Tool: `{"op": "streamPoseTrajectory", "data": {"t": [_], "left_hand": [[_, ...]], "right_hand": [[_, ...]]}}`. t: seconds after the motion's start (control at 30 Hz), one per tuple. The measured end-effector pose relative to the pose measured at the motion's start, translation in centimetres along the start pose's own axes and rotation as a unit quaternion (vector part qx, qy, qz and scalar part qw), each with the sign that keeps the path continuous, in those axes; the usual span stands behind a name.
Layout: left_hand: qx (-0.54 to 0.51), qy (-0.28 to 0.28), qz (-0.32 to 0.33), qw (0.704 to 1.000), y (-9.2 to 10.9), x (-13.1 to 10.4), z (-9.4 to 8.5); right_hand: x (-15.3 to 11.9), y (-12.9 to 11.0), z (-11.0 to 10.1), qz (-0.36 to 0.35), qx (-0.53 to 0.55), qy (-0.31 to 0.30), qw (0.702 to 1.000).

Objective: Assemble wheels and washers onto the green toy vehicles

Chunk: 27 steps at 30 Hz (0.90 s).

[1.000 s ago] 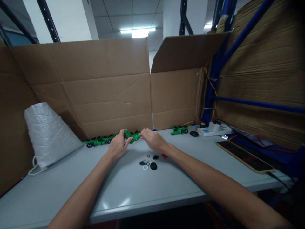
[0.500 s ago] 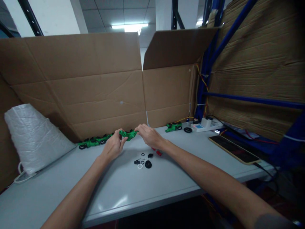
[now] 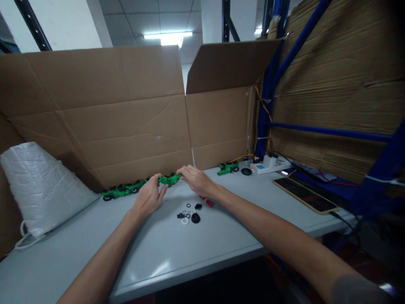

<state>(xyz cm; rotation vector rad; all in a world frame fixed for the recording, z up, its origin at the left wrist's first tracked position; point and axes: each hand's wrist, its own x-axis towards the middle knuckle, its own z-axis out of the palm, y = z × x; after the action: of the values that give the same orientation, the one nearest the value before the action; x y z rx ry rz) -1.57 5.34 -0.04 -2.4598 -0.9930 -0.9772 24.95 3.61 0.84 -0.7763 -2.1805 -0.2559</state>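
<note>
A green part (image 3: 170, 180) is held above the table between my two hands. My left hand (image 3: 149, 195) pinches its left end, and my right hand (image 3: 194, 179) grips its right end with the fingertips. On the table below lie a black round disc (image 3: 195, 218), a white ring (image 3: 185, 221), a small black piece (image 3: 180, 215) and several other small rings and bits. A red piece (image 3: 209, 203) rests under my right wrist. Green assemblies with black wheels (image 3: 117, 191) stand in a row left of my left hand.
Another green assembly (image 3: 227, 168) and black rings (image 3: 246, 171) lie at the back right, beside a white power strip (image 3: 268, 164). A phone (image 3: 305, 195) with a cable is at the right. A white wrapped bundle (image 3: 47, 190) leans at the left. Cardboard (image 3: 136, 126) walls the back.
The camera view has shifted slightly, so the scene sits a little further left. The green part looks slightly turned between my hands, which still hold it in nearly the same place.
</note>
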Motion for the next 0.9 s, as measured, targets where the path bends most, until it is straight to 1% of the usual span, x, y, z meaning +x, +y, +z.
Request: {"op": "streamPoseTrajectory", "data": {"t": [0.1,0.17,0.27,0.33,0.4,0.47,0.57,0.63,0.7,0.9], "left_hand": [[-0.016,0.0,-0.017,1.0,0.4,0.0,-0.2],[-0.041,0.001,-0.04,0.998,0.9,0.1,-0.4],[-0.102,0.009,-0.084,0.991,1.8,0.3,-0.5],[-0.147,0.02,-0.113,0.982,2.3,0.4,-0.4],[-0.195,0.028,-0.139,0.97,2.7,0.6,-0.2],[-0.259,0.026,-0.164,0.952,3.1,0.6,0.1],[-0.348,0.004,-0.192,0.917,3.7,0.6,0.3],[-0.378,-0.011,-0.196,0.905,4.1,0.6,0.2],[-0.393,-0.019,-0.19,0.899,4.5,0.7,0.2],[-0.447,-0.03,-0.175,0.877,4.6,0.6,0.4]], "right_hand": [[0.2,-0.3,-0.1,0.021,0.057,0.012,0.998],[0.3,-0.6,-0.1,0.044,0.101,0.02,0.994],[0.3,-1.2,0.0,0.075,0.155,0.019,0.985],[0.2,-1.8,0.0,0.081,0.178,0.014,0.981],[0.1,-2.2,0.2,0.075,0.189,0.012,0.979],[0.1,-2.3,0.5,0.074,0.202,0.016,0.976],[0.2,-2.0,1.1,0.112,0.247,0.029,0.962],[0.3,-1.6,1.6,0.149,0.28,0.033,0.948],[0.3,-1.2,1.8,0.178,0.306,0.032,0.935],[0.0,-0.7,2.2,0.223,0.34,0.024,0.913]]}}
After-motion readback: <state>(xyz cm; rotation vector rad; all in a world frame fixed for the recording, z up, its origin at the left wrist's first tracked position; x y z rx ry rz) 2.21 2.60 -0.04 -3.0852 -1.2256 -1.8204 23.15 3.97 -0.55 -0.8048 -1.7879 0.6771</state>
